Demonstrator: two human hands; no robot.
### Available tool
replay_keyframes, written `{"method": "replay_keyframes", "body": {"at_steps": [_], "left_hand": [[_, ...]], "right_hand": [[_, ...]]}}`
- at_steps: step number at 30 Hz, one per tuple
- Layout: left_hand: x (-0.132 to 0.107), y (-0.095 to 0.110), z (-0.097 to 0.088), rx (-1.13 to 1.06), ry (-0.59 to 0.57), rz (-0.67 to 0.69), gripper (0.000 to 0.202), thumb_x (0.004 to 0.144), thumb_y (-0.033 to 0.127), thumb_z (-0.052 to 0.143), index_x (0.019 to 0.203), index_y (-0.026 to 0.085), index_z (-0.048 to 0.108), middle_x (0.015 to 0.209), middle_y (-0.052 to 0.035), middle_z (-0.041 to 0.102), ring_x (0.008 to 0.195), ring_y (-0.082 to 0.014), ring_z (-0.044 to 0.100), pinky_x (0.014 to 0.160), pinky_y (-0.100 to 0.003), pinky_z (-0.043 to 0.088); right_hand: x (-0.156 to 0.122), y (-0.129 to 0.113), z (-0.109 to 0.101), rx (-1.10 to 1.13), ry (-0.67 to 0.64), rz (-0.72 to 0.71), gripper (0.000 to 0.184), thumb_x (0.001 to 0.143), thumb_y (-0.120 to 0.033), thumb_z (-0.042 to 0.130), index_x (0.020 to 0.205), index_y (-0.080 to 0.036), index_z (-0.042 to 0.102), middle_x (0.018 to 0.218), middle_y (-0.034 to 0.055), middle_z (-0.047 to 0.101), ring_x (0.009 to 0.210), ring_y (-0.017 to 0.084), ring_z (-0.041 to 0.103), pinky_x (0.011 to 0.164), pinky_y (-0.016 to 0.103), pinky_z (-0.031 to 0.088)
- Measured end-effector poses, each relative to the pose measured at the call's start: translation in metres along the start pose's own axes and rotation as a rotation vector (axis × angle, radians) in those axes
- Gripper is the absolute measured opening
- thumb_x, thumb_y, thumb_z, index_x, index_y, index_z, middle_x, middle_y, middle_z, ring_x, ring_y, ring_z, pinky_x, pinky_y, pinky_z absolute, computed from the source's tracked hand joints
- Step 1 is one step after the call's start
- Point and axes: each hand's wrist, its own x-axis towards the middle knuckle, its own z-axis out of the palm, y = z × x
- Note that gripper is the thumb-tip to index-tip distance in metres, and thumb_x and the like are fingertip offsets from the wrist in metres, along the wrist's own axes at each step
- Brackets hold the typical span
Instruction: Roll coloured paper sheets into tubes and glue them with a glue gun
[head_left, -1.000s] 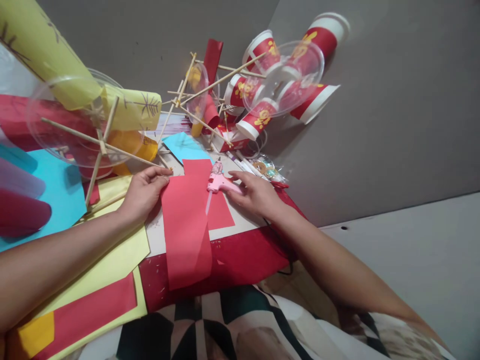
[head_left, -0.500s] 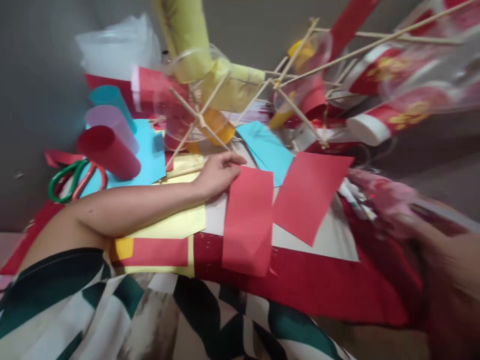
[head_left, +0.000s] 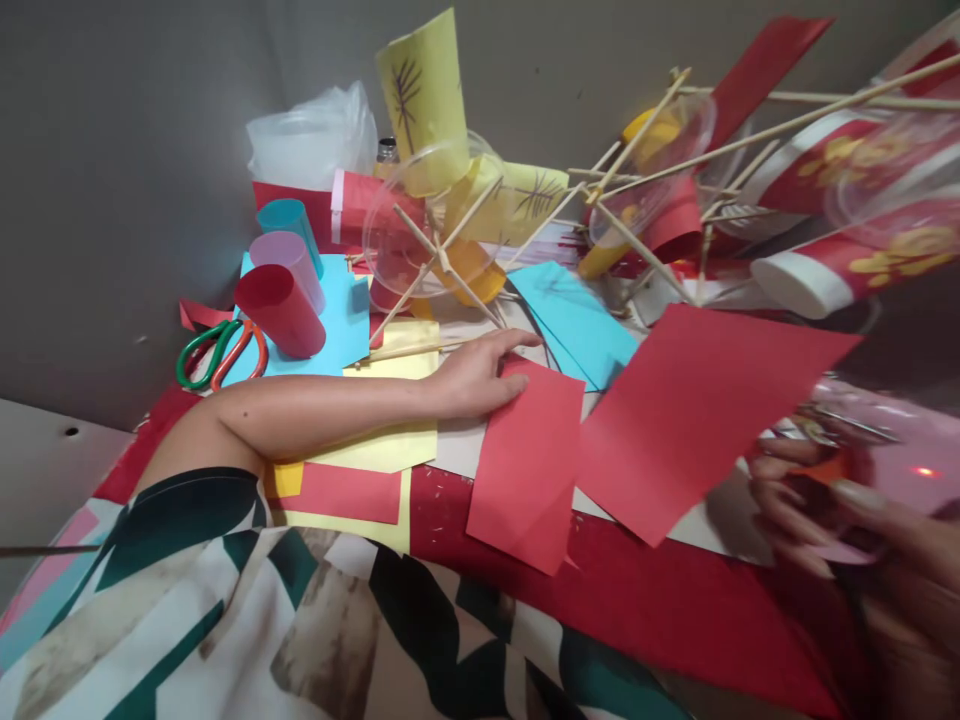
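My left hand (head_left: 480, 375) lies at the top of a narrow red paper sheet (head_left: 529, 470), thumb on the paper and fingers stretched past its upper edge. The sheet's lower end hangs over the table's front edge. A wider red sheet (head_left: 697, 420) is to its right, no hand on it. At the right edge my right hand (head_left: 847, 530), blurred, curls around what looks like scissors (head_left: 847, 420) with an orange handle and metal blades. The hold is partly hidden. A light-coloured board (head_left: 712, 525) lies under the red sheets.
Green-and-orange-handled scissors (head_left: 221, 355) and rolled paper tubes (head_left: 281, 310) stand at left. Behind are a stick-and-plastic-cup frame (head_left: 442, 250), blue paper (head_left: 574, 320) and decorated red-and-white cups (head_left: 847, 265). Yellow paper (head_left: 397, 445) lies under my left forearm. A pink surface (head_left: 915, 470) is at right.
The view has shifted, so the table things sit farther right. My right hand has come in toward the red sheets, with metal blades now visible at it. The wider sheet shows larger and more tilted.
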Motion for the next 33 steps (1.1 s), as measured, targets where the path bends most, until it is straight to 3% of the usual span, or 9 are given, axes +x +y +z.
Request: {"method": "replay_keyframes", "body": {"at_steps": [2, 6, 10, 16, 19, 22, 24, 29, 33], "left_hand": [[0.0, 0.006, -0.003, 0.056, 0.032, 0.04, 0.046, 0.081, 0.011, 0.058, 0.127, 0.014, 0.061, 0.134, -0.0157, 0.063, 0.124, -0.0273, 0.057, 0.11, -0.046, 0.044], [-0.001, 0.024, -0.009, 0.001, 0.066, 0.05, 0.046, 0.082, 0.014, 0.059, 0.128, 0.017, 0.06, 0.136, -0.014, 0.061, 0.13, -0.0268, 0.054, 0.108, -0.044, 0.047], [0.004, 0.043, -0.009, 0.022, -0.115, 0.035, 0.05, 0.084, 0.022, 0.063, 0.133, 0.018, 0.058, 0.138, -0.0144, 0.061, 0.129, -0.0298, 0.055, 0.111, -0.05, 0.042], [0.034, 0.058, 0.017, -0.296, -0.151, -0.231, 0.104, 0.068, 0.023, 0.084, 0.156, 0.02, 0.03, 0.155, -0.0248, 0.042, 0.135, -0.0369, 0.051, 0.101, -0.047, 0.049], [0.047, 0.059, 0.026, -0.537, -0.165, -0.377, 0.077, 0.074, 0.021, 0.08, 0.144, 0.017, 0.048, 0.124, -0.0204, 0.067, 0.099, -0.0275, 0.07, 0.079, -0.04, 0.056], [0.049, 0.062, 0.028, -0.607, -0.25, -0.373, 0.024, 0.08, 0.025, 0.076, 0.099, 0.012, 0.071, 0.085, -0.0097, 0.073, 0.064, -0.0148, 0.064, 0.063, -0.032, 0.053], [0.048, 0.067, 0.026, -0.68, -0.204, -0.333, 0.01, 0.081, 0.021, 0.074, 0.083, 0.011, 0.07, 0.076, -0.0058, 0.072, 0.061, -0.0121, 0.062, 0.065, -0.03, 0.053], [0.053, 0.082, 0.009, -0.909, -0.034, -0.256, 0.009, 0.083, 0.021, 0.073, 0.086, 0.014, 0.067, 0.073, -0.0009, 0.071, 0.064, -0.0114, 0.065, 0.071, -0.028, 0.055], [0.046, 0.081, 0.002, -0.77, -0.114, -0.349, 0.004, 0.084, 0.016, 0.068, 0.084, 0.013, 0.067, 0.073, -0.0015, 0.071, 0.062, -0.0117, 0.066, 0.065, -0.026, 0.054]], "right_hand": [[-0.001, -0.007, 0.004, 0.163, 0.071, 0.06, 0.014, 0.059, -0.033, 0.079, 0.07, -0.034, 0.07, 0.078, 0.0089, 0.057, 0.049, 0.016, 0.049, 0.034, 0.035, 0.031], [0.0, -0.02, 0.003, 0.262, -0.025, -0.007, 0.014, 0.064, -0.031, 0.078, 0.076, -0.027, 0.072, 0.069, 0.0049, 0.057, 0.044, 0.013, 0.041, 0.034, 0.03, 0.027], [0.006, -0.026, -0.003, 0.254, -0.059, -0.119, 0.029, 0.065, -0.036, 0.08, 0.088, -0.021, 0.071, 0.084, 0.0059, 0.069, 0.048, 0.011, 0.049, 0.035, 0.025, 0.035], [0.004, -0.024, -0.003, 0.201, -0.15, -0.074, 0.035, 0.064, -0.042, 0.085, 0.089, -0.021, 0.073, 0.07, 0.0029, 0.066, 0.046, 0.012, 0.052, 0.036, 0.025, 0.037], [0.003, -0.022, -0.002, 0.187, -0.179, -0.069, 0.035, 0.062, -0.043, 0.086, 0.088, -0.022, 0.074, 0.071, 0.0048, 0.068, 0.045, 0.013, 0.051, 0.035, 0.027, 0.037], [0.003, -0.024, -0.003, 0.188, -0.102, -0.085, 0.032, 0.06, -0.041, 0.087, 0.084, -0.023, 0.076, 0.075, 0.0064, 0.069, 0.046, 0.013, 0.051, 0.035, 0.027, 0.036], [0.001, -0.028, -0.003, 0.223, -0.019, -0.117, 0.027, 0.059, -0.036, 0.086, 0.08, -0.023, 0.076, 0.075, 0.0062, 0.069, 0.047, 0.013, 0.051, 0.035, 0.027, 0.035], [-0.001, -0.045, -0.007, 0.332, 0.175, -0.265, 0.016, 0.056, -0.026, 0.081, 0.071, -0.023, 0.075, 0.067, 0.0038, 0.066, 0.042, 0.015, 0.052, 0.035, 0.031, 0.035], [0.008, -0.041, -0.008, 0.386, 0.19, -0.356, 0.017, 0.05, -0.025, 0.077, 0.065, -0.018, 0.073, 0.059, 0.0043, 0.067, 0.038, 0.016, 0.052, 0.037, 0.031, 0.038]]}}
